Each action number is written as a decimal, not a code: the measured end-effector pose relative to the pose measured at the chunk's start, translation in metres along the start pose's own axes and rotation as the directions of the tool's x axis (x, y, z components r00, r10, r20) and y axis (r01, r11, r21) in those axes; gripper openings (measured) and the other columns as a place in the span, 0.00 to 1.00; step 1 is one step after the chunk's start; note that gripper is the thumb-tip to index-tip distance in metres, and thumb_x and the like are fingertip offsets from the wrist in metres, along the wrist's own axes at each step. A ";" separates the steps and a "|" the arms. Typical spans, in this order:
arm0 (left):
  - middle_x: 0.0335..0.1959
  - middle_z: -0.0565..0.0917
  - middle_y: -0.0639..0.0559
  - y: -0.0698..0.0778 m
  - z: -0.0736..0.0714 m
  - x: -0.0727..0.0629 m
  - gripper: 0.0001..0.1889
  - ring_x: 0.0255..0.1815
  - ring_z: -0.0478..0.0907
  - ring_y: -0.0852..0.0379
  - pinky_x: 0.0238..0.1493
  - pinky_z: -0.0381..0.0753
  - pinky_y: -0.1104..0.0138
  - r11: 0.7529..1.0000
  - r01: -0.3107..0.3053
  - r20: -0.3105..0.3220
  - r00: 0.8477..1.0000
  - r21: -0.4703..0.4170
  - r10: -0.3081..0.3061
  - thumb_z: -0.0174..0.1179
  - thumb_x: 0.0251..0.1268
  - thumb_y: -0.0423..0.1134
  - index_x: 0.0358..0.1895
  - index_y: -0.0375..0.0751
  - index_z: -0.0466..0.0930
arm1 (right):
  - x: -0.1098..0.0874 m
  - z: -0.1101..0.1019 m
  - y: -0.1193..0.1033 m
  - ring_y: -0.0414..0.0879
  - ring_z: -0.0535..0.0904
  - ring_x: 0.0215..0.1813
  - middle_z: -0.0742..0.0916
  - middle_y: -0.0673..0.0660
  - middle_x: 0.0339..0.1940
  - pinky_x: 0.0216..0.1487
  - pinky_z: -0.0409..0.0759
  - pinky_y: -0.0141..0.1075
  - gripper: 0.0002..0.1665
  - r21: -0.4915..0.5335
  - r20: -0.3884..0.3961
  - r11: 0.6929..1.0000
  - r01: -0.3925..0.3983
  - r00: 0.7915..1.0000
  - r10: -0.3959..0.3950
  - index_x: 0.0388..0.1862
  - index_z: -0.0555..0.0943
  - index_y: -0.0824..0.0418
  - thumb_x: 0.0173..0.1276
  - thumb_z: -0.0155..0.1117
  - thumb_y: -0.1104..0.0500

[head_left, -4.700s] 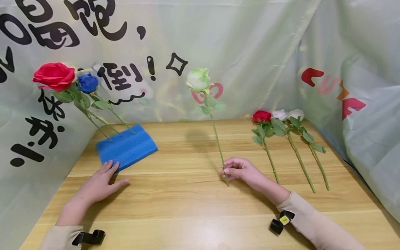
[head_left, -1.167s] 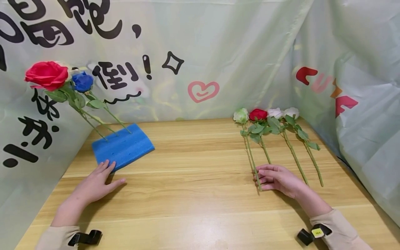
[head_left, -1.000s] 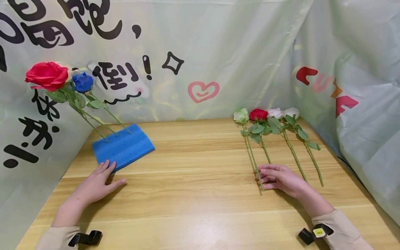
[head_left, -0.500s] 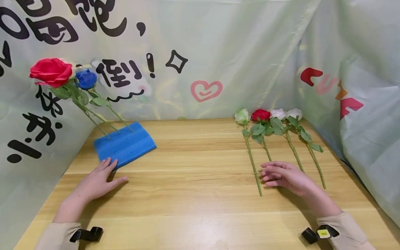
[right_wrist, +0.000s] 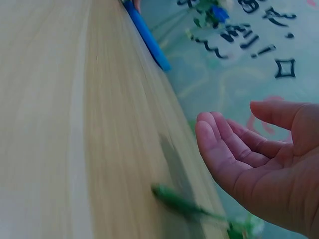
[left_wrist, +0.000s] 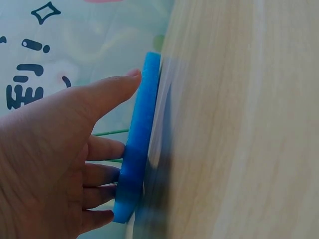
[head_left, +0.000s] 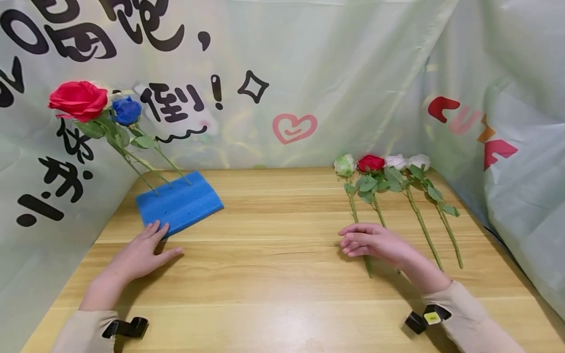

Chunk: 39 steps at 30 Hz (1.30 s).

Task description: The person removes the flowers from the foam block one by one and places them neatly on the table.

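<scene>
My left hand (head_left: 139, 257) rests its fingertips on the near edge of a blue foam block (head_left: 181, 203). In the left wrist view its fingers touch the foam's side (left_wrist: 139, 129). A big red rose (head_left: 79, 101) and a blue rose (head_left: 127, 111) stand tilted in the block, with a pale bloom mostly hidden behind them. My right hand (head_left: 375, 242), fingers loosely bent and holding nothing, hovers over the stem of a green-white rose (head_left: 345, 165) lying on the table. In the right wrist view that hand (right_wrist: 259, 149) is above a blurred green stem (right_wrist: 174, 200).
Right of the green-white rose lie a smaller red rose (head_left: 371, 163) and two pale roses (head_left: 418, 162), stems toward me. Wooden table (head_left: 265, 274) spreads between the hands. A printed cloth (head_left: 247, 39) hangs behind and along both sides.
The right hand, which held the green-white rose upright mid-table, laid it left of the other roses and let go. Now it has moved left across that stem. The left hand stays put.
</scene>
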<state>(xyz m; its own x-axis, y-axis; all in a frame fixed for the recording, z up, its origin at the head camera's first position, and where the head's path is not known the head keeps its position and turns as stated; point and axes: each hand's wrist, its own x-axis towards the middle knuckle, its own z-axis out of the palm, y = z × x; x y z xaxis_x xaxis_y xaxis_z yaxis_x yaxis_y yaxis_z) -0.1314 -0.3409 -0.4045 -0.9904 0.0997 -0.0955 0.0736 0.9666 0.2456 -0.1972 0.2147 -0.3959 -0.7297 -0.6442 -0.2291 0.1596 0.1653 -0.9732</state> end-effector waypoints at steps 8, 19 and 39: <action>0.74 0.52 0.21 0.000 0.000 0.002 0.51 0.75 0.49 0.24 0.69 0.54 0.32 1.000 0.002 0.004 1.000 -0.005 -0.002 0.55 0.61 0.69 0.74 0.29 0.55 | 0.032 0.028 -0.012 0.50 0.84 0.48 0.82 0.70 0.52 0.54 0.84 0.41 0.30 -0.070 0.073 0.997 0.018 0.997 -0.013 0.65 0.65 0.80 0.76 0.53 0.56; 0.74 0.52 0.21 0.002 -0.001 0.004 0.52 0.75 0.49 0.24 0.69 0.54 0.32 1.000 -0.001 0.005 1.000 0.004 0.001 0.54 0.61 0.69 0.74 0.29 0.55 | 0.068 0.063 -0.037 0.60 0.81 0.55 0.81 0.72 0.51 0.59 0.81 0.46 0.28 -0.077 0.144 0.995 0.059 0.988 -0.047 0.64 0.69 0.77 0.75 0.54 0.56; 0.74 0.52 0.22 0.000 -0.001 0.001 0.52 0.75 0.48 0.25 0.68 0.54 0.32 1.000 0.003 0.011 1.000 -0.001 -0.003 0.53 0.62 0.70 0.74 0.30 0.54 | 0.140 0.113 -0.065 0.48 0.84 0.46 0.84 0.69 0.49 0.60 0.80 0.50 0.21 -0.084 0.206 0.991 0.103 0.975 -0.084 0.60 0.73 0.73 0.76 0.53 0.60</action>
<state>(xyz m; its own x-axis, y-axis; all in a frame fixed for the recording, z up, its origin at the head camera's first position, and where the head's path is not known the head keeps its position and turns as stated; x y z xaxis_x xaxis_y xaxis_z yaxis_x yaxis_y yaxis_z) -0.1326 -0.3410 -0.4032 -0.9893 0.0991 -0.1069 0.0703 0.9667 0.2459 -0.2346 0.0292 -0.3664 -0.5877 -0.7960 -0.1450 0.0269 0.1599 -0.9868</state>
